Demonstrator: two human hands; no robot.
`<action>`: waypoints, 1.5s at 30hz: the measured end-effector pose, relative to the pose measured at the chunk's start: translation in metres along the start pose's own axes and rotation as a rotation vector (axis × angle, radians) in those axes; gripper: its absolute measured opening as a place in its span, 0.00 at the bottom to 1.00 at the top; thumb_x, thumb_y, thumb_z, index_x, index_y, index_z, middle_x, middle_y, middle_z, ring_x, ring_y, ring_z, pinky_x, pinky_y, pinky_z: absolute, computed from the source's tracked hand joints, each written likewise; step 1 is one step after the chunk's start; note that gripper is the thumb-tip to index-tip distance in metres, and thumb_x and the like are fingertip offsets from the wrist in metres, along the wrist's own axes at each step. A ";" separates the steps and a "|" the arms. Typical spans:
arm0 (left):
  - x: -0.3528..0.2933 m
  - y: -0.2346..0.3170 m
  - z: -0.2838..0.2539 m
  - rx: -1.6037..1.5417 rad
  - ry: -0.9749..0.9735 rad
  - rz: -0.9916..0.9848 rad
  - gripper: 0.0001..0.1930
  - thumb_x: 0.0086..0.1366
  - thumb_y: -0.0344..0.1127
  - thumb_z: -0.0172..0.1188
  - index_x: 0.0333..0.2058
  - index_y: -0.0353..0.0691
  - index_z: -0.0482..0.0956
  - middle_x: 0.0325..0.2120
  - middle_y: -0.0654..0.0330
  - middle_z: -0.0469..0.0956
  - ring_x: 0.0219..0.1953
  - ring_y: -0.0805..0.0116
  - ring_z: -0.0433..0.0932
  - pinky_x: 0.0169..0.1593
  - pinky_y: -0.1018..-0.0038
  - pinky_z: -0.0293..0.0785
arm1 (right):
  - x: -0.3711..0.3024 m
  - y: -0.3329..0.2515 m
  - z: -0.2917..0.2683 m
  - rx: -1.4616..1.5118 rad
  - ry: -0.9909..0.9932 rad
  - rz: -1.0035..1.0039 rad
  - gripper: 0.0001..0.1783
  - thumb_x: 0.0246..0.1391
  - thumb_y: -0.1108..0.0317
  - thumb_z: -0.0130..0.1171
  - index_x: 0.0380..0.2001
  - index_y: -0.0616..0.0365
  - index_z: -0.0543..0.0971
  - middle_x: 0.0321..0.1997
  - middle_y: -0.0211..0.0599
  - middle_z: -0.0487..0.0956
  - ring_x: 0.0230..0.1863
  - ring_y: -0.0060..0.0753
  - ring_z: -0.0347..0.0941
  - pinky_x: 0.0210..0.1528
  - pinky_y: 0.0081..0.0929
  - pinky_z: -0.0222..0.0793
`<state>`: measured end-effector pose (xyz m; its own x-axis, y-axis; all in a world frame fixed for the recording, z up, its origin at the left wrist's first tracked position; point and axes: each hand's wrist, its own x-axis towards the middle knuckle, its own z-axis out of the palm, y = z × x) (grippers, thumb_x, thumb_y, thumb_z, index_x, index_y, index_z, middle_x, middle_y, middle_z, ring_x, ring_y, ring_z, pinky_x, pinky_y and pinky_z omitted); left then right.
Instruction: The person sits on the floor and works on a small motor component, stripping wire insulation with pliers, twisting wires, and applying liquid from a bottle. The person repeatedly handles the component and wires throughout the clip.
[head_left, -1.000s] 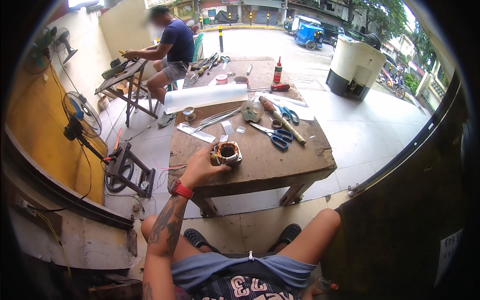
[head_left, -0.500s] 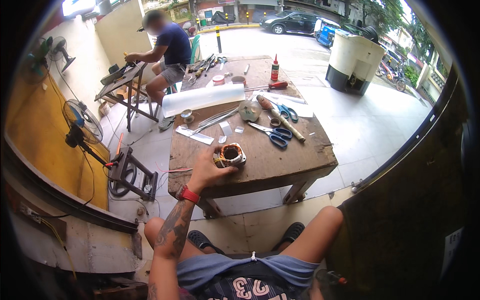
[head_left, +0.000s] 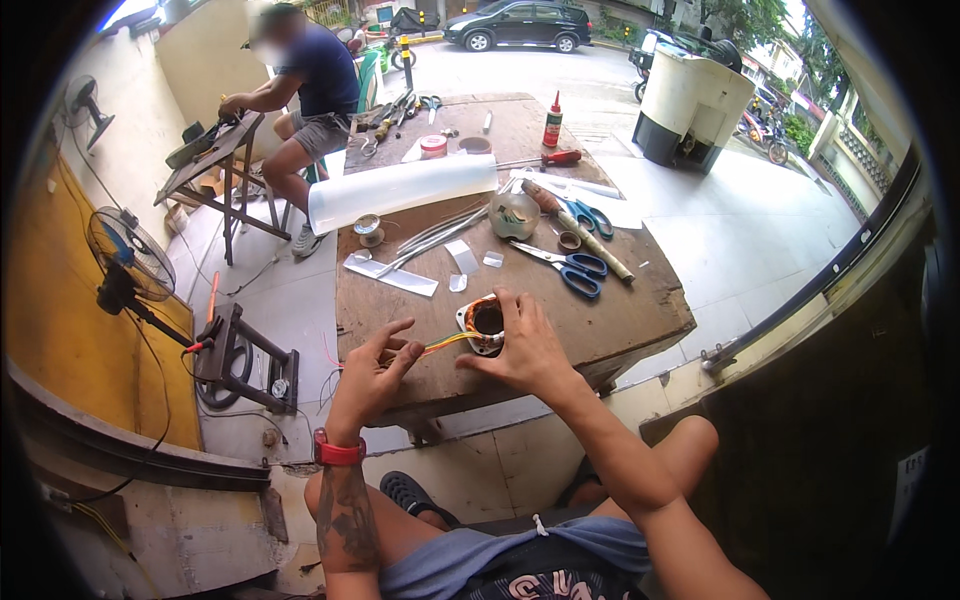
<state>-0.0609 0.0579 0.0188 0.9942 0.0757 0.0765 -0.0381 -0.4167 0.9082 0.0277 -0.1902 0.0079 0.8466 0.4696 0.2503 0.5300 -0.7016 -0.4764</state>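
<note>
A small motor stator (head_left: 470, 316) with orange-copper windings and a pale flange stands at the table's near edge, its round bore facing up. My right hand (head_left: 530, 350) grips it from the right, fingers over the far side and thumb at the near side. Yellow, green and orange lead wires (head_left: 450, 342) run from the stator toward my left hand (head_left: 376, 368). That hand is just left of it, index finger and thumb apart, with the wires reaching the thumb; the other fingers are partly hidden.
Beyond the stator on the wooden table (head_left: 630, 305) lie blue-handled scissors (head_left: 575, 272), cut film pieces (head_left: 462, 257), a solder spool (head_left: 368, 230), a clear plastic roll (head_left: 400, 192), a brown rod (head_left: 600, 248) and a glue bottle (head_left: 552, 125). Another person (head_left: 310, 90) sits at a small table, far left.
My right hand has come in and taken hold of the stator. My left hand has let go of it and moved left to the wires. The stator is turned, with its leads now spread leftward.
</note>
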 end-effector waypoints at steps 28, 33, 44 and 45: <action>-0.008 -0.001 0.001 0.120 0.218 0.119 0.21 0.76 0.46 0.60 0.59 0.39 0.81 0.47 0.44 0.86 0.51 0.52 0.86 0.53 0.62 0.80 | 0.013 -0.017 -0.038 0.038 -0.368 0.086 0.53 0.48 0.56 0.78 0.73 0.58 0.62 0.71 0.59 0.63 0.73 0.62 0.63 0.72 0.48 0.66; 0.022 0.002 0.037 0.181 0.105 0.472 0.18 0.70 0.39 0.68 0.57 0.44 0.82 0.65 0.44 0.74 0.67 0.52 0.75 0.68 0.61 0.70 | 0.016 0.028 -0.060 0.199 -0.393 -0.153 0.35 0.59 0.59 0.72 0.69 0.40 0.74 0.81 0.61 0.53 0.79 0.64 0.57 0.76 0.47 0.62; 0.052 -0.015 0.060 -0.105 -0.161 0.219 0.09 0.66 0.37 0.72 0.42 0.41 0.89 0.68 0.45 0.69 0.72 0.49 0.67 0.72 0.59 0.66 | 0.009 0.038 -0.037 0.324 -0.276 -0.108 0.11 0.68 0.59 0.64 0.48 0.48 0.88 0.61 0.52 0.71 0.64 0.54 0.74 0.67 0.45 0.72; 0.052 -0.015 0.060 -0.098 -0.179 0.257 0.08 0.66 0.37 0.72 0.41 0.41 0.89 0.68 0.46 0.69 0.72 0.50 0.67 0.72 0.60 0.66 | 0.010 0.038 -0.037 0.295 -0.271 -0.118 0.10 0.68 0.60 0.64 0.48 0.48 0.88 0.61 0.52 0.71 0.63 0.53 0.75 0.66 0.45 0.72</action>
<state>-0.0028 0.0139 -0.0149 0.9524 -0.1846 0.2427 -0.2909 -0.3113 0.9047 0.0580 -0.2325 0.0236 0.7169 0.6891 0.1059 0.5529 -0.4694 -0.6884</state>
